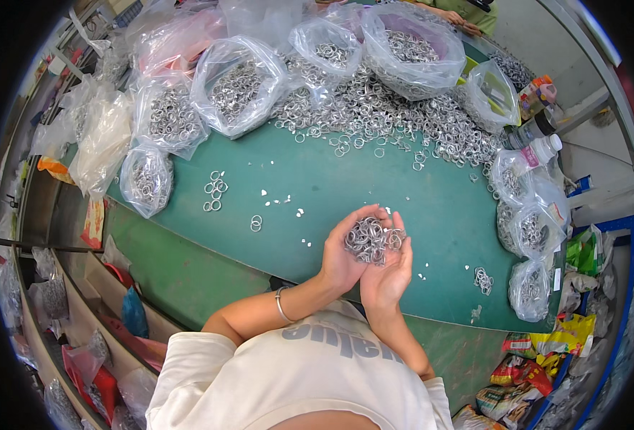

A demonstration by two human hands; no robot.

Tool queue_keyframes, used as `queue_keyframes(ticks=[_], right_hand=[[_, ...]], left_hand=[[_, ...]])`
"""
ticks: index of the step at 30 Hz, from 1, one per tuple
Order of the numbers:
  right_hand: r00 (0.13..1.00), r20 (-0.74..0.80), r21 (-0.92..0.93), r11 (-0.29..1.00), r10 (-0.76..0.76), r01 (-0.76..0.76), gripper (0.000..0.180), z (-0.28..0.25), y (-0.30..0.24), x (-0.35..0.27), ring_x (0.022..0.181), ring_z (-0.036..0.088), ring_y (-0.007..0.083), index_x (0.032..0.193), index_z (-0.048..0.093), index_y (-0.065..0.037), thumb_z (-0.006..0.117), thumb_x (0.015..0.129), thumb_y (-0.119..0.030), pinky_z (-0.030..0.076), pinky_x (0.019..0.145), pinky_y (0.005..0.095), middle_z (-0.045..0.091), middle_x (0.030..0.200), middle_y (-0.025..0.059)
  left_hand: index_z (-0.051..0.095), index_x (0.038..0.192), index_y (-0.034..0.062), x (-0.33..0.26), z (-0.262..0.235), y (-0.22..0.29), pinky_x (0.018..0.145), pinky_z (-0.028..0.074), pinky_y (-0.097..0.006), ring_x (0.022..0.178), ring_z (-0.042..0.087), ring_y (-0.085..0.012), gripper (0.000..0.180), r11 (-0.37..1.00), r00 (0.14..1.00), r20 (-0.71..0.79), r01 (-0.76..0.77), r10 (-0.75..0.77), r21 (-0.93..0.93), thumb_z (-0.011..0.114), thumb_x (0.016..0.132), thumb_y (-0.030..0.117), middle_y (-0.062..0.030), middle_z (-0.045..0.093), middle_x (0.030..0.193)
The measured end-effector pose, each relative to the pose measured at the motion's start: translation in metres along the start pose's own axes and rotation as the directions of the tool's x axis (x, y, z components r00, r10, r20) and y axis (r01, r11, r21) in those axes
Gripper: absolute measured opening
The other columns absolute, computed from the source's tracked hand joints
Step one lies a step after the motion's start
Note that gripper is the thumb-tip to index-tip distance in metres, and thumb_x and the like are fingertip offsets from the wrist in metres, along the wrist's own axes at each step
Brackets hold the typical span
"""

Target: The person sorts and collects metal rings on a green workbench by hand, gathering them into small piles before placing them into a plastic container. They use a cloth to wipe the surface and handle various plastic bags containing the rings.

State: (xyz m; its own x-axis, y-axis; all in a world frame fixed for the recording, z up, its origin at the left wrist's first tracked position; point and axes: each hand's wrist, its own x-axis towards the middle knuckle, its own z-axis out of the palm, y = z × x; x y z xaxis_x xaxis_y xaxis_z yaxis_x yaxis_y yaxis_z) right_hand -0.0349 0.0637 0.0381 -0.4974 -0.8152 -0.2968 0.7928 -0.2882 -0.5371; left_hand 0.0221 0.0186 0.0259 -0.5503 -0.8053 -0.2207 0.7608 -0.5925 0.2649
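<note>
A heap of small silver metal rings [368, 241] lies cupped between my two hands, above the near part of the green table [317, 183]. My left hand [337, 256] curves round the heap from the left, a bangle on that wrist. From the right, my right hand [392, 274] supports it with palm up and fingers pointing away from me. On the table to the left sit a few loose rings [256, 223] and a small cluster of rings [215, 190]. Another little pile of rings [483, 281] rests to the right. White chips [300, 212] are scattered between.
A wide mound of rings [374, 107] spreads along the far side. Clear plastic bags of rings [236, 89] line the back and left; more bags [528, 287] stand at the right edge, near bottles [539, 152]. Another person's hands [456, 20] show at the far side.
</note>
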Motion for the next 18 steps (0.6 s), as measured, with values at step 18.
queue_keyframes(ticks=[18], right_hand=[[0.986,-0.12,0.217,0.972,0.115,-0.087,0.032,-0.02,0.0,0.017,0.113,0.047,0.0248,0.116,0.045,0.001,0.042,0.091,-0.018,0.036,0.1,0.0392,0.048,0.12,0.0148]], left_hand=[[0.039,0.126,0.0009,0.018,-0.007,0.005,0.099,0.037,-0.048,0.115,0.045,-0.0334,0.041,0.94,0.982,-0.152,0.053,-0.11,-0.336,0.037,0.092,0.023,-0.0198,0.047,0.12]])
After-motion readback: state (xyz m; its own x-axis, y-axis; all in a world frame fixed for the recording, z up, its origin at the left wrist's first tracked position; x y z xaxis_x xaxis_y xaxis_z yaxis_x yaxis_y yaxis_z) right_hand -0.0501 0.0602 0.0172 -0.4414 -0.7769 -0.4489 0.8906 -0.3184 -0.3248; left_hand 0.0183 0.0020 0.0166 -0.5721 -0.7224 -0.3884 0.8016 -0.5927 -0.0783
